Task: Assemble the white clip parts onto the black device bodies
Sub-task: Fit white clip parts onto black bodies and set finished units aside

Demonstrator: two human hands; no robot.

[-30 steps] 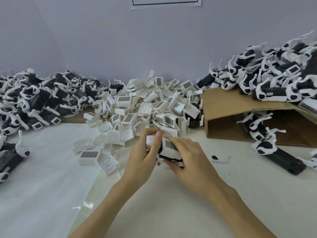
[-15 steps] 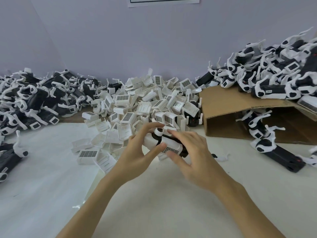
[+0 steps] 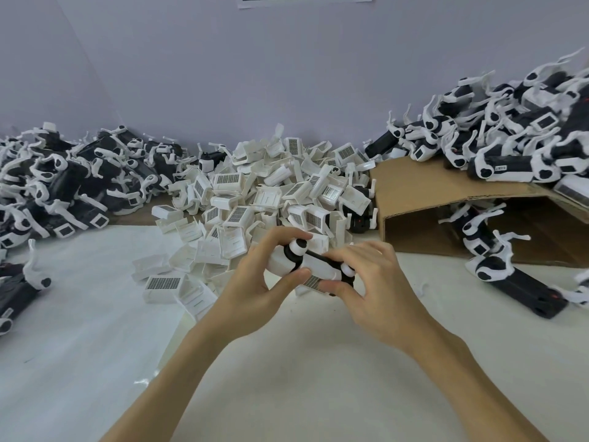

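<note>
My left hand [image 3: 255,282] grips the white end of a black device body [image 3: 310,266], thumb under it and fingers curled over the top, holding it just above the table [image 3: 302,362]. My right hand [image 3: 373,288] pinches the other end, thumb pressed against the white clip part [image 3: 314,280] with its dark grid label on the underside and fingers arched over the black section. The piece lies roughly level between my two hands, tilted a little down to the right.

The cardboard box [image 3: 446,199] lies on its side at my right, its open mouth facing me. Inside its shadowed opening I see a few device bodies with white arms sticking out, and one black device [image 3: 522,282] has spilled out onto the table just in front of it. On top of the box rests a tall heap of assembled devices [image 3: 510,145], running off the right edge of view.

Straight beyond my hands is the pile of loose white clips [image 3: 271,193], many showing their grid labels, its front edge reaching almost to my knuckles. A few single clips lie apart at the near left of that pile. Farther left, against the wall [image 3: 223,74], sits another heap of black-and-white devices [image 3: 63,183], with some at the left edge near me. A paper sheet [image 3: 302,0] hangs on the wall at the top.
</note>
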